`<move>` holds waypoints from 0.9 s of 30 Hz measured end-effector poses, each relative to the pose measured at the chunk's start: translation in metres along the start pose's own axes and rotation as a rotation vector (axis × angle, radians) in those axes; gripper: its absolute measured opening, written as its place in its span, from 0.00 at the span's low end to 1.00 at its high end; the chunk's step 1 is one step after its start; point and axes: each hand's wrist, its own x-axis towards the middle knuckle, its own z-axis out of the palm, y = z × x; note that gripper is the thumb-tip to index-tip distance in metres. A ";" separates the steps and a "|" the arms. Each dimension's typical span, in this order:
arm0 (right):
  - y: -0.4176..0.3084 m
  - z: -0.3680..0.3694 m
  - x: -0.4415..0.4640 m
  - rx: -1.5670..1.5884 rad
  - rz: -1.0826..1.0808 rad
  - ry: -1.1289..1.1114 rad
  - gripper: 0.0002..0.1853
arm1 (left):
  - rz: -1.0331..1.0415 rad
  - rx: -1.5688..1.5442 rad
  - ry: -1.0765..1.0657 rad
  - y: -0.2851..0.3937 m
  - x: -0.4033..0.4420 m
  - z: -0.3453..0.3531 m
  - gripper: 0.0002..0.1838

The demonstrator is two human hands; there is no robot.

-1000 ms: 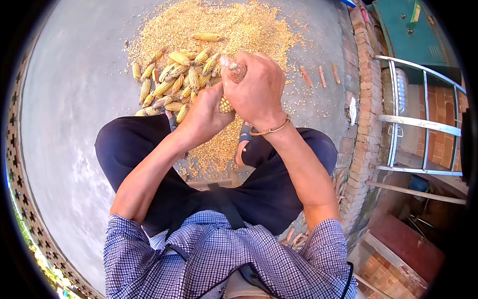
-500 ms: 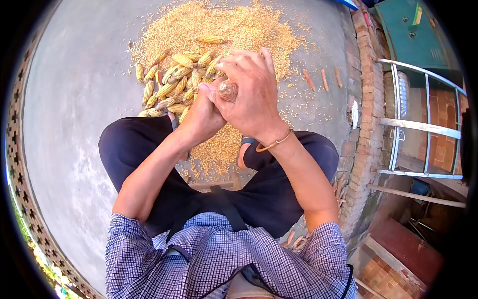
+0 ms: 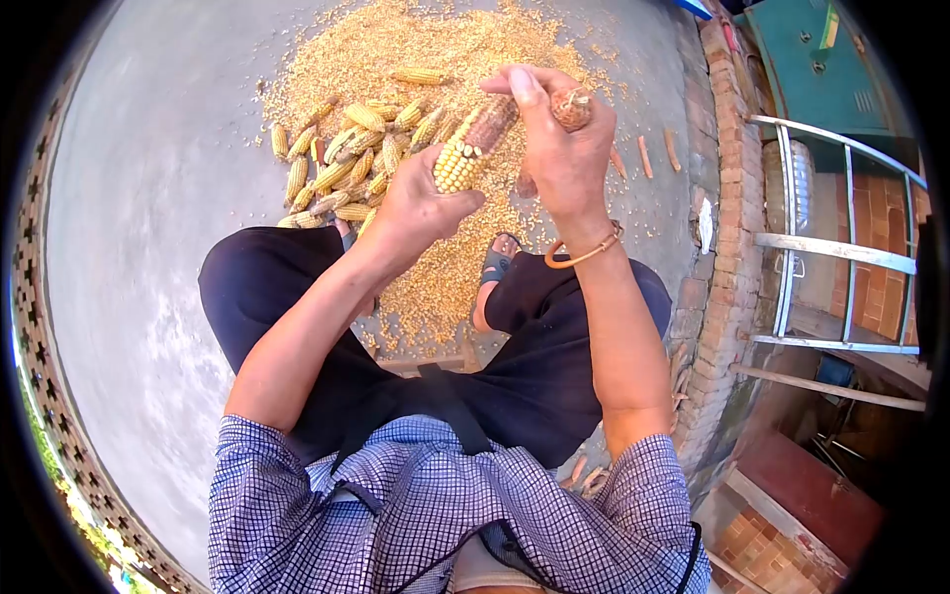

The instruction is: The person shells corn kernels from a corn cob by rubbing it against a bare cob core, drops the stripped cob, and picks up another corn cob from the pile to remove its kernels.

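My left hand (image 3: 421, 203) is closed around a half-shelled corn cob (image 3: 458, 166). Pale yellow kernels cover its near end, while the far end is bare and reddish. To the right, my right hand (image 3: 566, 148) grips a bare corncob (image 3: 572, 109), whose broken end pokes out between thumb and fingers. The two hands are apart, both above the loose corn kernels (image 3: 445, 45) spread over the ground. Beyond my left hand lies a heap of unshelled corn cobs (image 3: 361, 148).
Bare reddish cobs (image 3: 645, 156) lie on the concrete floor (image 3: 148, 247) at right. A low brick edge (image 3: 732, 198) runs beside a metal rail (image 3: 841, 252). My sandalled foot (image 3: 498, 259) rests among kernels. More stripped cobs (image 3: 594, 483) lie near my right elbow.
My hands have separated. The right moved up and to the right with the bare cob, and the left turned, bringing the half-shelled cob into view.
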 end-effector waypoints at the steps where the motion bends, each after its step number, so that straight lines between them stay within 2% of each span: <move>1: 0.001 -0.005 0.001 -0.028 -0.004 -0.037 0.07 | 0.003 -0.067 0.014 -0.003 0.000 -0.001 0.19; 2: 0.002 -0.007 0.001 -0.055 -0.007 -0.074 0.07 | 0.005 -0.089 -0.001 -0.003 0.001 -0.004 0.19; 4: 0.004 -0.003 -0.005 -0.423 -0.305 -0.203 0.13 | 0.005 -0.147 -0.036 -0.005 0.002 -0.008 0.18; 5: 0.003 0.003 -0.009 -0.565 -0.481 -0.238 0.15 | -0.006 -0.027 -0.109 -0.006 0.004 -0.017 0.18; 8: 0.014 0.017 -0.019 -0.724 -0.641 -0.283 0.15 | 0.326 0.193 -0.086 -0.021 0.004 -0.015 0.15; 10: 0.011 0.019 -0.025 -0.760 -0.474 -0.309 0.12 | 0.300 0.238 -0.067 -0.012 -0.003 -0.013 0.17; 11: 0.014 0.024 -0.026 -0.718 -0.508 -0.221 0.11 | 0.273 0.244 -0.057 -0.007 -0.005 -0.012 0.17; 13: 0.011 0.026 -0.028 -0.763 -0.491 -0.192 0.11 | 0.181 0.289 -0.103 -0.009 -0.003 -0.018 0.21; 14: 0.009 0.026 -0.028 -0.783 -0.483 -0.179 0.11 | 0.202 0.358 -0.127 -0.012 -0.006 -0.015 0.22; 16: 0.005 0.023 -0.023 -0.843 -0.263 -0.185 0.10 | 0.251 0.496 -0.179 -0.016 -0.010 -0.006 0.23; 17: 0.005 0.020 -0.021 -0.875 -0.148 -0.180 0.09 | 0.288 0.354 -0.099 -0.023 -0.007 0.000 0.26; 20: 0.019 0.009 -0.009 -0.440 -0.277 -0.082 0.12 | 0.160 0.422 -0.055 -0.014 0.000 -0.001 0.21; 21: 0.027 0.002 -0.003 -0.233 -0.219 -0.077 0.13 | 0.176 0.314 -0.049 -0.012 0.001 0.002 0.19; 24: 0.013 -0.019 0.002 -0.105 -0.095 -0.118 0.15 | -0.014 -0.054 -0.036 -0.006 -0.001 -0.002 0.18; 25: 0.010 -0.021 0.001 -0.062 -0.051 -0.127 0.16 | -0.030 -0.064 -0.026 -0.011 0.001 -0.006 0.18; 27: 0.007 -0.011 -0.005 -0.475 -0.469 -0.206 0.16 | -0.033 -0.131 -0.071 -0.009 0.002 -0.012 0.18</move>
